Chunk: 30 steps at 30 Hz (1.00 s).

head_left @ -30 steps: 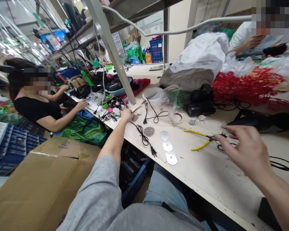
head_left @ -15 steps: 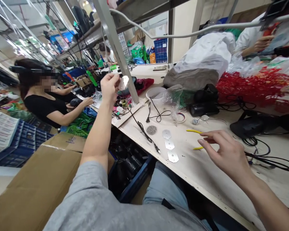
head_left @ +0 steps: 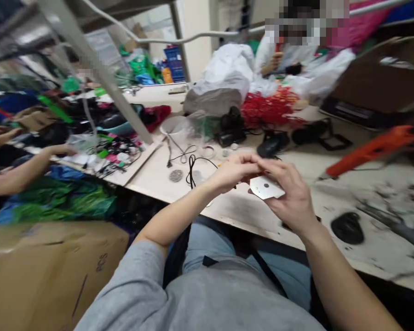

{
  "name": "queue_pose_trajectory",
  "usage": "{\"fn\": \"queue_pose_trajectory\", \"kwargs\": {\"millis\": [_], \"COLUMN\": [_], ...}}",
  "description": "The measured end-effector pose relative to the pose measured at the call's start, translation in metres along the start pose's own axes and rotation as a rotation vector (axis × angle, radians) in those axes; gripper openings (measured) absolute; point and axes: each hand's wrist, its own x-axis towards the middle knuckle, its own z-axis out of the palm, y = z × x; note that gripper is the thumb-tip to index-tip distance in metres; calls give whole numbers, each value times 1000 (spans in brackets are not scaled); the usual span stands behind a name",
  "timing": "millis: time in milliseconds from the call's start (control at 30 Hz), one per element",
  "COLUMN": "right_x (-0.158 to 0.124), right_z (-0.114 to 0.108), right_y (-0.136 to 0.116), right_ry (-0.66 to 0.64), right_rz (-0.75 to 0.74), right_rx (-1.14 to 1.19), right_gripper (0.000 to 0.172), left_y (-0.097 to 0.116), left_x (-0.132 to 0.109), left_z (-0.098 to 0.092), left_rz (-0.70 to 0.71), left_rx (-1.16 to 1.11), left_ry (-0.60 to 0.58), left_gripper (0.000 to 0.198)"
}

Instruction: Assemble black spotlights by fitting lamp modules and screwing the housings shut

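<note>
On the cluttered worktop, a speckled disc lies left of a looped black cord. The left hand curls beside a pale plate, its grip hidden; the right hand pinches the plate in its fingers. Farther right is an orange tool.

Long pale workbench; grey metal post, slanted in view; dark beam overhead; cream wall behind.

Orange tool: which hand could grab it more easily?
Probably the right hand: it looks nearer to the orange tool, while the left hand is farther across. The right hand holds the pale plate, though, so it may need freeing first.
</note>
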Motion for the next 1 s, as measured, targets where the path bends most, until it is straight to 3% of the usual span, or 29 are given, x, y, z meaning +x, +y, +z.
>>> {"fn": "queue_pose_trajectory", "kwargs": {"millis": [67,167,233,300,467,600,833,933,1000], "right_x": [-29,-70,-88,-100,-115,-126,-131,-132,-133], "right_z": [-14,-29,-37,-45,-63,-69,-73,-74,-74], "right_y": [9,15,17,19,29,43,56,57,60], "right_ry": [4,45,81,98,78,92,142,118,116], "right_rz": [173,638,895,1016,1125,1135,1113,1161,1176], "right_rx": [25,197,291,320,308,208,164,245,281], "right_gripper": [42,25,43,57,67,60,58,61,64], "left_y": [-28,-59,-74,-85,-108,-127,-150,-156,-161], "left_x": [13,23,22,18,11,9,3,0,-2], "left_z": [20,42,52,58,63,68,86,93,95], "left_rz": [-87,-187,-194,-137,115,220,273,438,574], "left_rx": [-37,48,167,312,684,820,940,1101,1217], "left_ry": [-35,-111,-175,-228,-255,-253,-97,-26,-17], "left_gripper": [15,17,22,22,22,45,44,57,52]}}
